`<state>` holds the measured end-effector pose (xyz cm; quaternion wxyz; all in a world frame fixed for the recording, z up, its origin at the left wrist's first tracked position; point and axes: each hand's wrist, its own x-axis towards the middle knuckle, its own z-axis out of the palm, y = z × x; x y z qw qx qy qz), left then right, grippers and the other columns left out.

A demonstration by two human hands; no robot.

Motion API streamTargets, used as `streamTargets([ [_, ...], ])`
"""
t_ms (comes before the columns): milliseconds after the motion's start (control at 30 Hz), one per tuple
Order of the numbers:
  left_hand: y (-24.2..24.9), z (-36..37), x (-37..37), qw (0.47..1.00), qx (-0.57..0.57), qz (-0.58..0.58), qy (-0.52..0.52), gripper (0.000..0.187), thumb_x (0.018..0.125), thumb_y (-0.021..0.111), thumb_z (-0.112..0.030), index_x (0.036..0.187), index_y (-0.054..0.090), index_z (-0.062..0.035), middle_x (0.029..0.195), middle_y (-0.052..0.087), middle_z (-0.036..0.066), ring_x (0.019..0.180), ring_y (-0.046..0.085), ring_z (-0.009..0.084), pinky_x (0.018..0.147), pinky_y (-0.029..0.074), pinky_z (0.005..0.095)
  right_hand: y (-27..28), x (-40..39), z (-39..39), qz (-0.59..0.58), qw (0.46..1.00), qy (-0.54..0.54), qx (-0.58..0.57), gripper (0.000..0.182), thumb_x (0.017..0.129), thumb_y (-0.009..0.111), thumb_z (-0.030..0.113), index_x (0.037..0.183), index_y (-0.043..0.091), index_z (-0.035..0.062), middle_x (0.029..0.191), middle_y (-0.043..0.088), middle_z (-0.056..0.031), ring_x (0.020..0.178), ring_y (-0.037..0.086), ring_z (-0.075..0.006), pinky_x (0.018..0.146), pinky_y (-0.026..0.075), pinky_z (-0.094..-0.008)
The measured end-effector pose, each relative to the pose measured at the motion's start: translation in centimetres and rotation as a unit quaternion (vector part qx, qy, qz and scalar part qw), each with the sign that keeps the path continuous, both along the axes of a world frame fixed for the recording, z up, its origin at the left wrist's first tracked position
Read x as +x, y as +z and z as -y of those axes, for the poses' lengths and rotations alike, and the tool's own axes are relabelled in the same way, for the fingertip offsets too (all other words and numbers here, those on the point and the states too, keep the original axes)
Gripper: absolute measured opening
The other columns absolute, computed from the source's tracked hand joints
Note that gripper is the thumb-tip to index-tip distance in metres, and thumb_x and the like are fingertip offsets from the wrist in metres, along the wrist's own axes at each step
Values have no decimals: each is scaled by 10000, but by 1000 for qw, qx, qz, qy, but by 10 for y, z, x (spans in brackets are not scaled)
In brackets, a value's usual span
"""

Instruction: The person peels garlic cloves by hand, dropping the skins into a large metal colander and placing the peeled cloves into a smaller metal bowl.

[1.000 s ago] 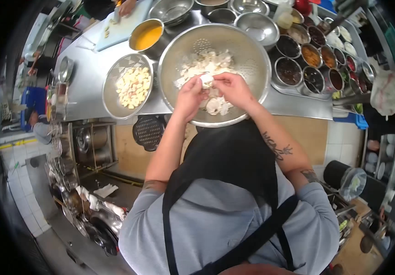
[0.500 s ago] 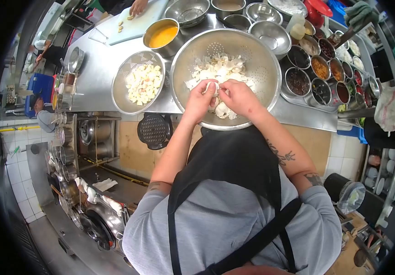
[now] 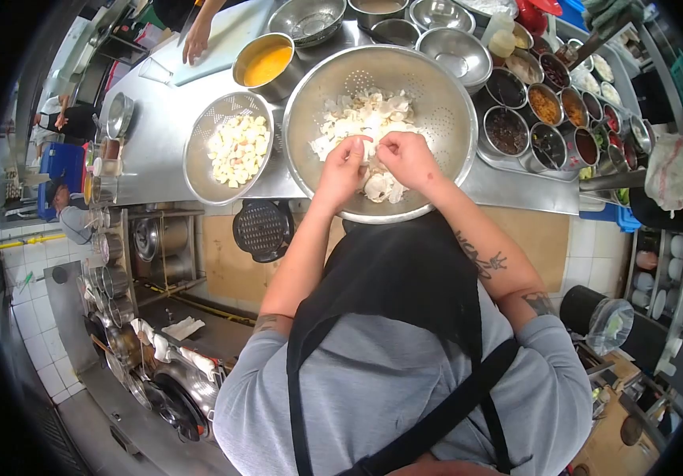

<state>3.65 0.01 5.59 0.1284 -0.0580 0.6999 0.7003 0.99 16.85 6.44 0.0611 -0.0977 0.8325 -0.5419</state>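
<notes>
Grip: narrow at the left hand (image 3: 343, 176) and right hand (image 3: 409, 161), thumbs drawn in toward fingers; cannot tell about any piece between them.
Papery pieces (image 3: 369, 111): white, loosely heaped in the large colander (image 3: 443, 83), under and beyond the hands.
Pale chunks (image 3: 238, 149): in the smaller colander (image 3: 201, 163), on the desk (image 3: 159, 119) to the left.
Handling: best to pinch lightly, work with the fingertips, and keep low over the heap to catch flakes.
Pose: forearms reaching forward, angled inward; hands near each other, just apart.
</notes>
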Motion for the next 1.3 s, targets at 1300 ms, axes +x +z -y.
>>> streamTargets([
  [1300, 19, 8, 1, 974, -192, -81, -93, 372, 900, 675, -123, 1241, 584, -6, 911, 647, 41, 745, 564, 91, 680, 481, 252, 16, 8, -14, -121, 982, 100, 105, 217, 859, 635, 188, 917, 698, -11, 838, 661, -207, 794, 650, -382, 748, 524, -438],
])
